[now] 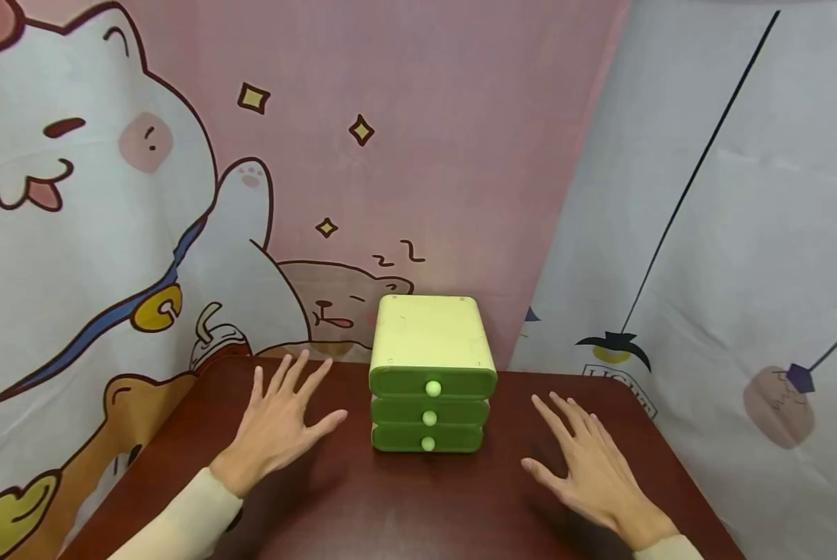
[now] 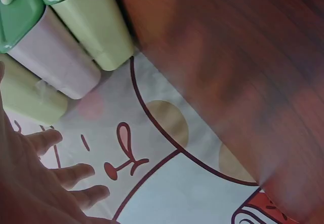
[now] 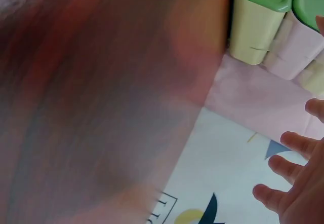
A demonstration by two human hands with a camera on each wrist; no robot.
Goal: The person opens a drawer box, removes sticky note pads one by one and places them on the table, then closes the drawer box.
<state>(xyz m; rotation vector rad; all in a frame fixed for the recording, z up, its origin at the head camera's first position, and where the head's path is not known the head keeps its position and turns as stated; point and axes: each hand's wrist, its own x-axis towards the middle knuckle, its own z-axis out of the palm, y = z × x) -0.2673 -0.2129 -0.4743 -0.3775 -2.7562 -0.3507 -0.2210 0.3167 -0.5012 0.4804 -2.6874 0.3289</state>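
Note:
A small chest of drawers (image 1: 432, 334) with a pale yellow top and three green drawer fronts stands on the table. Each front has a round light-green knob (image 1: 433, 389), and all three drawers are pushed in. To its left, my left hand (image 1: 278, 420) is held over the table with spread fingers, holding nothing. My right hand (image 1: 590, 467) hovers to its right, also spread and holding nothing. In the left wrist view the chest's yellow and pinkish side (image 2: 96, 26) shows beyond the fingers. The right wrist view shows its other side (image 3: 258, 29).
The dark reddish-brown table (image 1: 418, 505) reaches back to a hanging cloth (image 1: 460, 155) printed with cartoon animals. A second, whitish cloth (image 1: 740, 233) with lamp drawings hangs on the right. The chest stands near the table's back edge.

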